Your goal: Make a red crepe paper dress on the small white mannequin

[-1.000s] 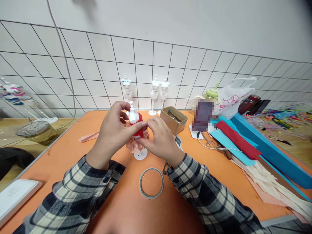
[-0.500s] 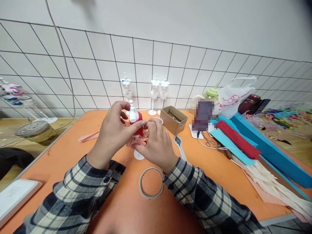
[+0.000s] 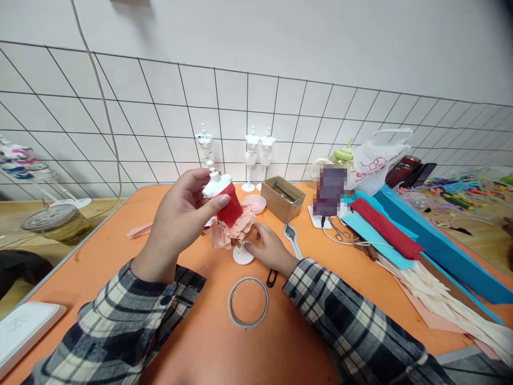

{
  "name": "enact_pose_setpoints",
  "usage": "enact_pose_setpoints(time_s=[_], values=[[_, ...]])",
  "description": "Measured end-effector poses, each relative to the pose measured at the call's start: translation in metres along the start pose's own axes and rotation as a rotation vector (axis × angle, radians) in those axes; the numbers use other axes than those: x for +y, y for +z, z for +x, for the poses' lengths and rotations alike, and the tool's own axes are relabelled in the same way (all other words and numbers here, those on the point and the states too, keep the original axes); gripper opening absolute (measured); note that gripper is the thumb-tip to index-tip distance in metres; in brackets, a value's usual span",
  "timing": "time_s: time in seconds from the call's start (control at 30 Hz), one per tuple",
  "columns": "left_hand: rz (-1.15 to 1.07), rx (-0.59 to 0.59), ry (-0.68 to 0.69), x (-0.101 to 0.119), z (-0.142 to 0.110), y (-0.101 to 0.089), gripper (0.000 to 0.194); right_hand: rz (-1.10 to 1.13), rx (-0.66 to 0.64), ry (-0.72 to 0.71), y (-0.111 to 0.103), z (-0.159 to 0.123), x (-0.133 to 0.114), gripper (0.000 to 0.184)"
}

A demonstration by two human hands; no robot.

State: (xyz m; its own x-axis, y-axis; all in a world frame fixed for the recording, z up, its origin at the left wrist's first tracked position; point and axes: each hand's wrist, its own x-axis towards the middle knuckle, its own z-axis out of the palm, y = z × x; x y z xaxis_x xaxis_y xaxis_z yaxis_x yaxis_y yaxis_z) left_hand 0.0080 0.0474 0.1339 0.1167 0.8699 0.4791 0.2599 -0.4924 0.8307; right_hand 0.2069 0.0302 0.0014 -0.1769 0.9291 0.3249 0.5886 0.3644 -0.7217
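A small white mannequin [image 3: 216, 185] tilts toward me. It wears a red paper bodice [image 3: 230, 207] above a crumpled peach paper skirt [image 3: 230, 232]. My left hand [image 3: 176, 219] is closed around its upper body, thumb pressed on the bodice front. Low at the skirt's right side, my right hand [image 3: 274, 250] is closed with its thumb at the round white base [image 3: 242, 254]; its fingertips are partly hidden. Nearer me lies a thin tape roll [image 3: 230, 310]. A black snap clip [image 3: 272, 278] rests beside my right wrist.
Behind stand several bare mannequins [image 3: 251, 152], a pink dish [image 3: 255, 203] and a cardboard box [image 3: 282, 200]. To the right are grey-handled tweezers [image 3: 292, 238], scissors [image 3: 342, 233], a phone [image 3: 331, 190] and coloured paper strips [image 3: 385, 227]. A white box [image 3: 30, 331] lies at left.
The mannequin has turned and leaned toward me, showing its red bodice and peach skirt. My right hand has moved from the bodice down to the base. The clip has come into sight.
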Motion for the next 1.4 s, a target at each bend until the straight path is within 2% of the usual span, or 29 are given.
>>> enact_pose_setpoints(time_s=[0.07, 0.13, 0.2, 0.3, 0.37, 0.43, 0.47, 0.53, 0.63, 0.77, 1.0, 1.13, 1.27, 1.4], values=[[0.002, 0.028, -0.029, -0.001, -0.001, 0.004, 0.049, -0.003, -0.151, 0.012, 0.003, 0.0, -0.002, 0.027], [-0.012, 0.023, -0.03, -0.002, -0.002, 0.008, 0.049, 0.001, -0.23, 0.014, 0.006, -0.002, -0.006, 0.02], [-0.01, 0.026, 0.018, -0.003, -0.003, 0.011, 0.054, 0.009, -0.22, 0.013, 0.008, -0.004, -0.007, 0.02], [0.119, 0.131, 0.151, -0.003, -0.006, 0.013, 0.072, 0.022, -0.136, 0.038, 0.008, -0.005, -0.004, 0.02], [0.278, 0.175, 0.233, -0.004, -0.008, 0.013, 0.062, 0.049, -0.098, 0.068, 0.008, -0.004, 0.001, 0.02], [0.4, 0.119, 0.252, -0.008, -0.009, 0.014, 0.035, 0.062, -0.074, 0.087, 0.007, -0.002, 0.005, 0.02], [0.429, 0.066, 0.225, -0.011, -0.009, 0.015, 0.027, 0.06, -0.058, 0.097, 0.007, -0.002, 0.007, 0.02], [0.428, -0.016, 0.127, -0.017, -0.009, 0.018, 0.029, 0.049, -0.023, 0.112, 0.007, -0.001, 0.008, 0.02], [0.366, -0.07, 0.001, -0.021, -0.009, 0.023, 0.035, 0.037, -0.004, 0.118, 0.008, -0.002, 0.007, 0.022], [0.267, -0.152, -0.1, -0.017, -0.009, 0.024, 0.033, 0.026, 0.013, 0.132, 0.007, -0.004, 0.004, 0.022], [-0.116, -0.279, -0.318, -0.033, -0.005, 0.027, 0.038, 0.131, 0.04, 0.116, 0.01, -0.003, 0.008, 0.022], [-0.243, -0.237, -0.309, -0.039, -0.008, 0.036, 0.033, 0.151, 0.055, 0.1, 0.015, -0.003, 0.011, 0.022], [-0.211, -0.25, -0.317, -0.041, -0.011, 0.041, 0.03, 0.127, 0.063, 0.091, 0.015, -0.003, 0.012, 0.022], [-0.205, -0.202, -0.28, -0.043, -0.014, 0.041, 0.029, 0.055, 0.075, 0.105, 0.014, -0.002, 0.014, 0.021]])
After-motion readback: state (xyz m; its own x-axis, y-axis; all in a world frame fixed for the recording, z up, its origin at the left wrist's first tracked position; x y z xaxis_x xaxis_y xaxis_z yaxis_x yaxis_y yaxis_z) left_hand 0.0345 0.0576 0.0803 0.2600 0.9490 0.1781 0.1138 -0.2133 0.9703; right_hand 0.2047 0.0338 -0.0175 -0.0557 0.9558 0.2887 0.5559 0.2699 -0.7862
